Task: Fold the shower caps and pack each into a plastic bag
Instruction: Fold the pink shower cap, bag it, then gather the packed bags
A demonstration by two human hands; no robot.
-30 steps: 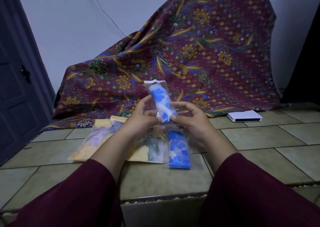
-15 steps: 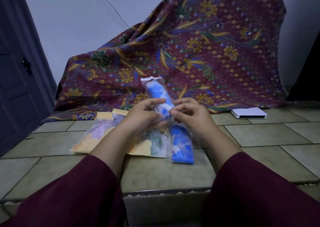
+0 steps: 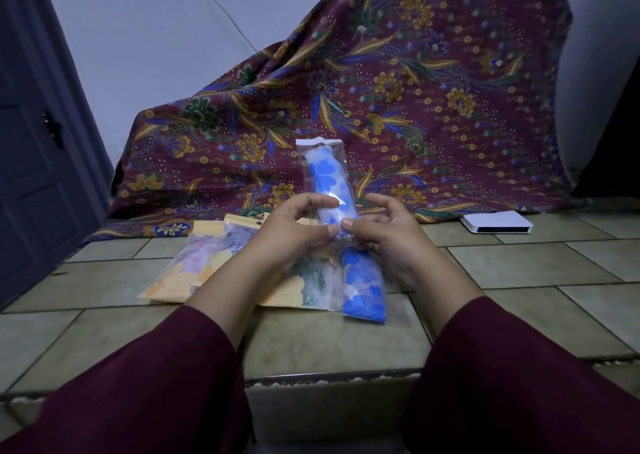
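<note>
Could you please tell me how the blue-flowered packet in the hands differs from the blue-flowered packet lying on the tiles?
The held packet stands nearly upright above the floor, pinched at its lower end by the left hand and right hand; the lying packet rests flat on the tiles, untouched. The held packet looks paler, the lying packet deeper blue. Both are clear plastic bags holding folded blue-flowered caps.

Packed bags (image 3: pixel 362 280) lie below the hands (image 3: pixel 341 227), white box (image 3: pixel 496 222) to the right.

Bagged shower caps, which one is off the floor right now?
The blue-flowered bagged cap held upright between the left hand and right hand. The other blue bagged cap lies on the tiles.
</note>
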